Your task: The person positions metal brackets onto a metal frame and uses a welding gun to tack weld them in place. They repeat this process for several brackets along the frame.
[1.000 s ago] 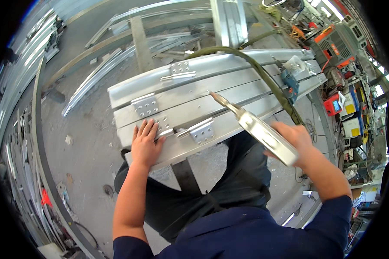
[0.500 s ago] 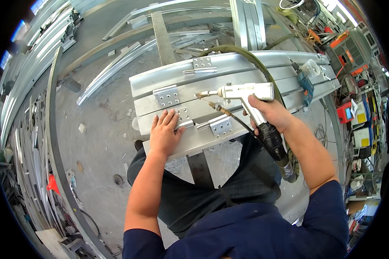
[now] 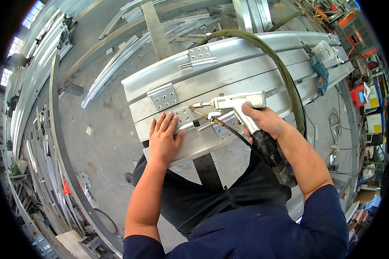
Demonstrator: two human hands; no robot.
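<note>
My left hand (image 3: 163,140) lies with fingers spread over a perforated metal hinge (image 3: 184,115), pressing it against the silvery metal profiles (image 3: 229,80). My right hand (image 3: 266,123) grips a white, pistol-shaped welding gun (image 3: 240,100) by its handle, whose lower part is wrapped in black. The gun's copper-coloured tip is close by the hinge under my left fingers; I cannot tell whether it touches. Two similar hinges, one near (image 3: 162,96) and one farther off (image 3: 199,55), sit on the profiles. Another hinge plate (image 3: 224,131) is partly hidden behind the gun and its thin cable.
A thick green-sleeved hose (image 3: 285,71) arches across the profiles. Toward their right end lie a blue drill (image 3: 320,71) and a translucent tub (image 3: 324,51). Long metal bars (image 3: 39,86) are stacked at the left. A red box (image 3: 358,96) and other equipment line the right side.
The welding gun's tip has come left and nearer to the hinge under my left hand. My left hand stays on that hinge. The whole view has shifted slightly.
</note>
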